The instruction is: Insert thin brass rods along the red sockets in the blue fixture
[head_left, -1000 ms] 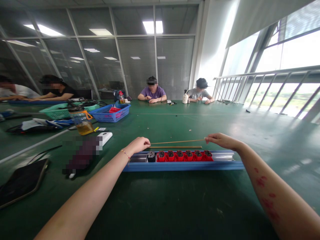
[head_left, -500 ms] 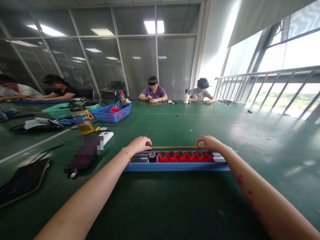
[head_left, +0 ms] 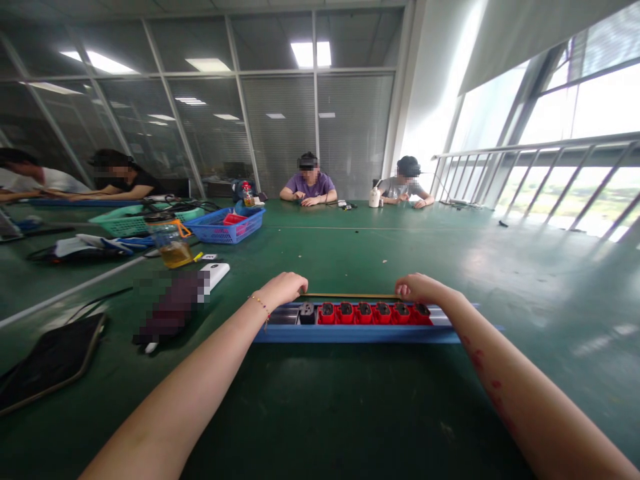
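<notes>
A thin yellow rubber band runs taut and level between my two hands, just behind the far edge of a long blue tray. My left hand pinches its left end, above the tray's left part. At the other end, the curled fingers of my right hand grip the band. Inside the tray stands a row of several red holders with black tops. Left of them sits a single black block. Silvery surfaces show at both ends of the tray, partly hidden by my wrists.
To the left lie a dark phone, a white power bank and a blurred dark red object. Behind them stand a jar of amber liquid, a blue basket and a green basket. Several people sit around the green table.
The band's two separate strands now look like nearly one line. My hands hold almost the same place over the tray; the whole view has shifted slightly.
</notes>
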`<move>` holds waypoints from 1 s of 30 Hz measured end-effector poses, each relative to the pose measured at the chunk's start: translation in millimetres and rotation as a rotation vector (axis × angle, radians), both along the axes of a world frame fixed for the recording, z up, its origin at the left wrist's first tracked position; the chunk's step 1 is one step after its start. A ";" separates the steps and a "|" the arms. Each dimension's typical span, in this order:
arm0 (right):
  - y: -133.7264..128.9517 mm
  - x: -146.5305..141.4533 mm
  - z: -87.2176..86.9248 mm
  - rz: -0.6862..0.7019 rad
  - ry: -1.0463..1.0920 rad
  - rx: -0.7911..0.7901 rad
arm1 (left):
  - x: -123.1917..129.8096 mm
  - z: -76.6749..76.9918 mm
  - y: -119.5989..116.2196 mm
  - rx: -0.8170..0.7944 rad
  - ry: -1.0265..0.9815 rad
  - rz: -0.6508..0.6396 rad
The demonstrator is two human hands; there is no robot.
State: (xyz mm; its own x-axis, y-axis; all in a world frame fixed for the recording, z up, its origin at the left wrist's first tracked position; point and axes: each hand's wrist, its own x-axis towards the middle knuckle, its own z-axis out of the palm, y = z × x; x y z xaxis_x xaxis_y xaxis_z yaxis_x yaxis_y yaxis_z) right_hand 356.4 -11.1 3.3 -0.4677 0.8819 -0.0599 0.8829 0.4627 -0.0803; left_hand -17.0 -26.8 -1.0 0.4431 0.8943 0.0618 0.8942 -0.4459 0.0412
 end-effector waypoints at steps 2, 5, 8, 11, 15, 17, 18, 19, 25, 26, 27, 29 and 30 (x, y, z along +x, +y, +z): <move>1.1 -1.2 -0.3 -0.009 -0.012 0.005 | 0.5 0.1 -0.1 -0.002 0.004 -0.003; 3.3 -1.3 -2.1 -0.019 -0.022 -0.001 | 1.4 1.3 -2.0 -0.006 0.002 -0.002; 4.3 -0.9 -4.3 -0.020 -0.012 -0.007 | 3.1 3.3 -5.9 -0.002 -0.005 0.007; 2.3 -1.2 -3.4 -0.029 0.018 0.019 | 5.6 5.6 -10.9 0.037 -0.023 0.027; -7.0 0.4 10.1 -0.029 0.101 0.079 | 7.8 14.5 -17.1 0.102 -0.065 0.042; -14.1 3.7 22.5 -0.027 0.159 0.110 | 7.4 24.0 -20.5 0.119 -0.108 0.032; -18.0 5.9 29.4 -0.026 0.212 0.123 | 6.9 30.1 -22.5 0.121 -0.145 0.024; -22.0 8.2 36.5 -0.026 0.277 0.134 | 6.4 36.7 -24.9 0.117 -0.207 0.016; -45.8 16.6 69.5 0.032 0.569 -0.040 | 9.0 74.6 -48.5 0.016 -0.409 -0.041; -50.0 17.1 73.5 0.042 0.569 -0.086 | 10.1 79.3 -53.0 -0.018 -0.412 -0.050; -54.3 17.6 77.3 0.049 0.570 -0.129 | 11.1 83.5 -57.1 -0.059 -0.415 -0.062; -62.7 19.0 84.5 0.068 0.572 -0.216 | 12.1 90.1 -63.8 -0.148 -0.417 -0.088; -66.4 19.8 87.6 0.077 0.571 -0.260 | 12.1 92.6 -66.2 -0.186 -0.411 -0.096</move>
